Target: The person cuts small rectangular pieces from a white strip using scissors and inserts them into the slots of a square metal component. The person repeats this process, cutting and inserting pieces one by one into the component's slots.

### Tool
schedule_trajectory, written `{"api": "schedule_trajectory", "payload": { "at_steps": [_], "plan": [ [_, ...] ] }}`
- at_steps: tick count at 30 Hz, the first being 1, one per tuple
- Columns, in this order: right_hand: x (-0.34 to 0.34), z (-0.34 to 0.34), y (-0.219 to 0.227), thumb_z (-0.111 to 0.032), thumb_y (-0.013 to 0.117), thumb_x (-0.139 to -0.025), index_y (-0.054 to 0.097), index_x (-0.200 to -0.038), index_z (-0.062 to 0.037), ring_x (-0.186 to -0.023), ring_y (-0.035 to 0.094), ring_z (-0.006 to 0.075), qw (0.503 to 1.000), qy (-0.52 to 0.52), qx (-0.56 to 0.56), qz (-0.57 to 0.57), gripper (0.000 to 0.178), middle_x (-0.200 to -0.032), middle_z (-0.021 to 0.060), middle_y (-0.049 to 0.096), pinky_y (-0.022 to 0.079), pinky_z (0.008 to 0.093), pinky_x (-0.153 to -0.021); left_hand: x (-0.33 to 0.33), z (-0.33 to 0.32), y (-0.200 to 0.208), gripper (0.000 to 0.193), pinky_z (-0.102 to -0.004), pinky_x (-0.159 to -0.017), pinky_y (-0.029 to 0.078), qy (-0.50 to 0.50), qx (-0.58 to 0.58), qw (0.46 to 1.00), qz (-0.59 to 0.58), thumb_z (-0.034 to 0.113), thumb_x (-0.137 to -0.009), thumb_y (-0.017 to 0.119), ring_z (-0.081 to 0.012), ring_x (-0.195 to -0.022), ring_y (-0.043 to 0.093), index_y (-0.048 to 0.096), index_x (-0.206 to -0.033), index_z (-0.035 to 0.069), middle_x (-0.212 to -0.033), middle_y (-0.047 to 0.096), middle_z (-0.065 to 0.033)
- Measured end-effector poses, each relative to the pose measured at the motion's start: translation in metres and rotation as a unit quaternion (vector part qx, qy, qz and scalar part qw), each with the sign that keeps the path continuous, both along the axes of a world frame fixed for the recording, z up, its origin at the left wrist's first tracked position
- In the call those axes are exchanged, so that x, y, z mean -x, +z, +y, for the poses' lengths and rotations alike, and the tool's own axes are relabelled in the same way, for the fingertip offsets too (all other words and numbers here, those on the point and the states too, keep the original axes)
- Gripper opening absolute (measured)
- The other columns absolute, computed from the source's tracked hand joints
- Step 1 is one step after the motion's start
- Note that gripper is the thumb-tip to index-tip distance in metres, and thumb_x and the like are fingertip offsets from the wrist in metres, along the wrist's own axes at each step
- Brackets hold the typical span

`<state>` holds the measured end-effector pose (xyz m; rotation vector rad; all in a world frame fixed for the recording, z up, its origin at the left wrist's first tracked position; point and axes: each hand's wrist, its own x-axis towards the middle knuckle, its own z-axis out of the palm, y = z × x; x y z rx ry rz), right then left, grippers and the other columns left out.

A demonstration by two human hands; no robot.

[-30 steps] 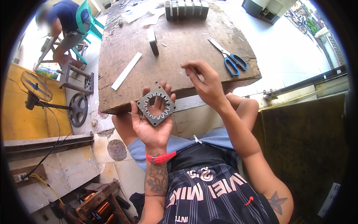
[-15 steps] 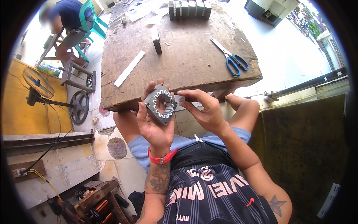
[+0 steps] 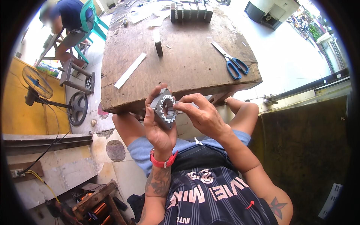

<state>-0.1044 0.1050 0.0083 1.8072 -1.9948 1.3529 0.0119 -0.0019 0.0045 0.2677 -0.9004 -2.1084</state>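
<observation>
My left hand (image 3: 161, 137) grips a motor stator core (image 3: 160, 114), a squarish grey metal block with a round toothed bore. White slot liners stand out around the bore. The core is tilted, its bore facing toward my right hand (image 3: 206, 119). Thumb and fingertips of that hand are pinched together at the right rim of the bore. Whatever lies between them, if anything, is too small to make out. Both hands are above my lap, just in front of the near edge of the wooden table (image 3: 187, 71).
On the table lie blue-handled scissors (image 3: 229, 59), a white strip (image 3: 130, 71), an upright dark block (image 3: 159, 49) and a row of grey cores (image 3: 191, 15). A fan (image 3: 37, 83) stands left. Another person (image 3: 73, 18) sits far left near a green chair (image 3: 98, 24).
My right hand has moved left, bringing its fingertips to the rim of the bore. My left hand has turned the stator core, so its face now shows more edge-on.
</observation>
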Motion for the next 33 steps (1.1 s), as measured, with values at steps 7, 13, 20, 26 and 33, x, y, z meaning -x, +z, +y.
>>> {"api": "schedule_trajectory", "payload": {
  "at_steps": [7, 13, 20, 26, 33],
  "plan": [
    [-0.009, -0.006, -0.014, -0.001, 0.076, -0.091, 0.071, -0.128, -0.0107, -0.094, 0.074, 0.0294, 0.994, -0.043, 0.053, -0.087, 0.038, -0.108, 0.0085, 0.074, 0.063, 0.0385, -0.078, 0.002, 0.006, 0.004, 0.059, -0.0448, -0.122, 0.039, 0.005, -0.032, 0.999, 0.027, 0.042, -0.113, 0.041, -0.0304, -0.142, 0.052, 0.046, -0.152, -0.001, -0.156, 0.051, -0.0221],
    [-0.03, 0.0, -0.02, -0.014, 0.077, -0.097, 0.069, -0.13, -0.0068, -0.121, 0.066, 0.0323, 0.99, -0.032, 0.069, -0.12, 0.035, -0.127, 0.0156, 0.068, 0.056, 0.0431, -0.101, 0.001, 0.008, 0.006, 0.06, -0.0462, -0.122, 0.04, 0.005, -0.05, 0.998, 0.036, 0.045, -0.113, 0.039, -0.0311, -0.143, 0.051, 0.045, -0.153, 0.0, -0.157, 0.049, -0.0226],
    [-0.001, 0.002, -0.022, -0.062, 0.046, -0.11, 0.054, -0.142, -0.0032, -0.121, 0.063, 0.0204, 0.753, 0.136, 0.015, -0.644, 0.067, -0.126, 0.0105, 0.067, 0.05, 0.038, -0.104, -0.002, 0.002, 0.007, 0.065, -0.0469, -0.12, 0.043, -0.051, -0.055, 0.997, 0.022, 0.052, -0.113, 0.034, -0.033, -0.142, 0.053, 0.048, -0.152, 0.002, -0.156, 0.05, -0.0282],
    [-0.005, -0.006, -0.019, -0.068, 0.036, -0.11, 0.052, -0.143, -0.0029, -0.116, 0.065, 0.0153, 0.599, 0.178, -0.005, -0.781, 0.075, -0.126, 0.01, 0.069, 0.051, 0.0341, -0.099, -0.004, -0.008, 0.005, 0.067, -0.0446, -0.117, 0.046, -0.063, -0.002, 0.998, 0.011, 0.056, -0.113, 0.031, -0.0338, -0.137, 0.058, 0.054, -0.146, 0.002, -0.151, 0.054, -0.0315],
    [-0.009, -0.015, -0.021, -0.064, 0.042, -0.111, 0.051, -0.142, -0.0045, -0.118, 0.064, 0.0177, 0.579, 0.195, 0.027, -0.791, 0.068, -0.124, 0.0097, 0.069, 0.049, 0.033, -0.102, -0.002, -0.008, -0.002, 0.066, -0.0444, -0.116, 0.046, -0.077, -0.075, 0.994, 0.001, 0.056, -0.113, 0.03, -0.0343, -0.134, 0.059, 0.054, -0.145, 0.003, -0.151, 0.054, -0.0313]
  ]
}}
